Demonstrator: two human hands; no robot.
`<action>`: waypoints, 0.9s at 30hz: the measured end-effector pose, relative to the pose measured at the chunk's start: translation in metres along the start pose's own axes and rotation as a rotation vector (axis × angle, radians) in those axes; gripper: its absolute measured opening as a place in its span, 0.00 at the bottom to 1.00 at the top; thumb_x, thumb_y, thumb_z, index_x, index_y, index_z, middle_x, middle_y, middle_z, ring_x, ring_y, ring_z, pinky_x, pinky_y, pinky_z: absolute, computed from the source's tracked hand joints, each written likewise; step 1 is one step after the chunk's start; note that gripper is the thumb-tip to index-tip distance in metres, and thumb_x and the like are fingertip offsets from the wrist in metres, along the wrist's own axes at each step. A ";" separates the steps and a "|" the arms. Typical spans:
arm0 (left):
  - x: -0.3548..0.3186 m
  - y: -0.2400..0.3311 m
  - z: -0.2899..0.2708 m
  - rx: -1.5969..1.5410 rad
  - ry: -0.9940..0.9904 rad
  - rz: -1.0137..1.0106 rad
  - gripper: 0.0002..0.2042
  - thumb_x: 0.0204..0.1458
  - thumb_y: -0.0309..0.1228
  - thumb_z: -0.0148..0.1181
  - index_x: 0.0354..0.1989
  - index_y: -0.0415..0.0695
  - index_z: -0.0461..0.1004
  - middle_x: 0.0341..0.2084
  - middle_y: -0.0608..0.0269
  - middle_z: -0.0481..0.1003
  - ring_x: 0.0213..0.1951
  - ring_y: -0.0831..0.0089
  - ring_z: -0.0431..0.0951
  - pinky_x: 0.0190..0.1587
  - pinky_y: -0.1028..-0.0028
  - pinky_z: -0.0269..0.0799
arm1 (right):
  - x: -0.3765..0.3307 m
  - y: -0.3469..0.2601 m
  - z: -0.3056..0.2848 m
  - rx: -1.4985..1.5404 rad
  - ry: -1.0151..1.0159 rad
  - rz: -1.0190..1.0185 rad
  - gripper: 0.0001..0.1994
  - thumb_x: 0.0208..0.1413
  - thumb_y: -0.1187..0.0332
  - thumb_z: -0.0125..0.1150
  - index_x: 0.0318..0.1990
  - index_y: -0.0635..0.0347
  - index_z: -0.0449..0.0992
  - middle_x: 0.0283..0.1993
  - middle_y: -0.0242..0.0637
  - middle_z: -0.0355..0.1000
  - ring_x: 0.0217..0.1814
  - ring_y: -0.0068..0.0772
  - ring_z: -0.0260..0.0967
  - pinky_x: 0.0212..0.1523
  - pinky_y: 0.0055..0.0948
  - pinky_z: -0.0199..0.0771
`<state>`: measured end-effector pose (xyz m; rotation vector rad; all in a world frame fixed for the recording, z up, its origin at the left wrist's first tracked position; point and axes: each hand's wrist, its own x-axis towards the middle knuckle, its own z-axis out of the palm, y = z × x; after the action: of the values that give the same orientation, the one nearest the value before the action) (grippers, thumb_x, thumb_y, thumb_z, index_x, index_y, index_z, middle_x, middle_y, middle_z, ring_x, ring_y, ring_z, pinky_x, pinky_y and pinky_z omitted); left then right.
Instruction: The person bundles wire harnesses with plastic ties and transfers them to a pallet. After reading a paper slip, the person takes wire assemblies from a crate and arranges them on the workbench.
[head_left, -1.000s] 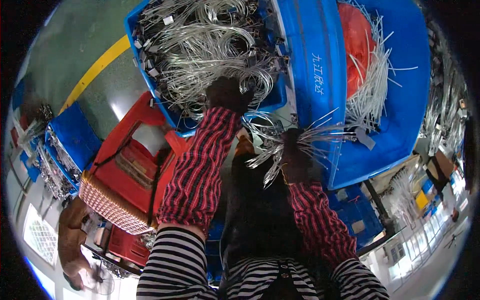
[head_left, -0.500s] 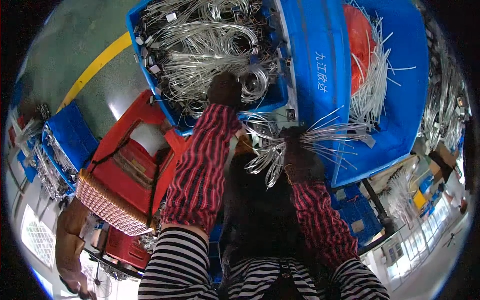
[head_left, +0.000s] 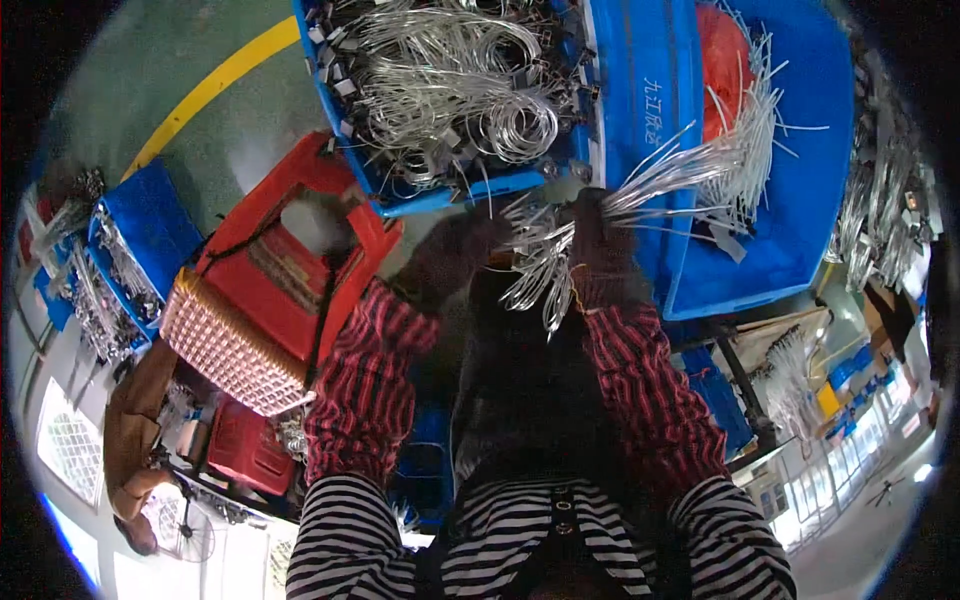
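Observation:
My right hand (head_left: 603, 245), in a dark glove, is closed around a bundle of thin silvery-clear cables (head_left: 665, 180). Straight ends fan out to the upper right, and looped ends hang on the left of the fist. Dark and blurred, my left hand (head_left: 455, 250) is just left of the loops; its fingers are too smeared to read, and whether it touches the cables is unclear. Beyond both hands stands a blue bin (head_left: 435, 202) filled with coiled cables (head_left: 450, 80) bearing small pale tags and dark connectors.
To the right, another blue bin (head_left: 810, 210) holds a pile of white strands (head_left: 745, 170) and a red bag (head_left: 718, 75). A red chair (head_left: 290, 215) with a woven pad (head_left: 235, 340) stands on the left. Smaller blue bins (head_left: 150, 225) and a red crate (head_left: 250, 447) lie beyond it.
My left hand has drawn back from the cable-filled bin toward the bundle. My right hand keeps hold of the cables. The view has shifted, so the bins sit higher and farther right.

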<state>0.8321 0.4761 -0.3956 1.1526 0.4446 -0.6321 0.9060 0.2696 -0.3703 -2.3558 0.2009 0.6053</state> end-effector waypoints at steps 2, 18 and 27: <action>-0.029 0.014 0.012 0.217 -0.028 -0.025 0.25 0.59 0.39 0.60 0.60 0.35 0.68 0.49 0.50 0.78 0.51 0.57 0.77 0.54 0.64 0.72 | -0.001 -0.007 0.013 0.146 0.043 0.066 0.10 0.66 0.66 0.48 0.44 0.60 0.73 0.39 0.44 0.71 0.42 0.42 0.70 0.43 0.37 0.70; -0.180 0.115 0.063 0.364 0.630 0.253 0.13 0.52 0.28 0.64 0.46 0.41 0.76 0.36 0.58 0.79 0.38 0.68 0.77 0.39 0.66 0.72 | -0.062 -0.174 -0.041 0.015 -0.041 -0.228 0.16 0.58 0.64 0.58 0.51 0.61 0.73 0.42 0.50 0.74 0.42 0.56 0.72 0.38 0.51 0.70; -0.286 0.192 0.095 -0.126 0.636 0.338 0.21 0.54 0.24 0.62 0.58 0.39 0.69 0.43 0.65 0.77 0.40 0.77 0.75 0.42 0.72 0.74 | -0.093 -0.241 -0.073 0.382 -0.400 -0.593 0.21 0.58 0.49 0.60 0.34 0.63 0.78 0.28 0.44 0.76 0.30 0.39 0.74 0.34 0.40 0.69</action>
<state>0.7474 0.5039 -0.0497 1.2595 0.7922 0.0719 0.9239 0.4010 -0.1367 -1.7546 -0.5034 0.6507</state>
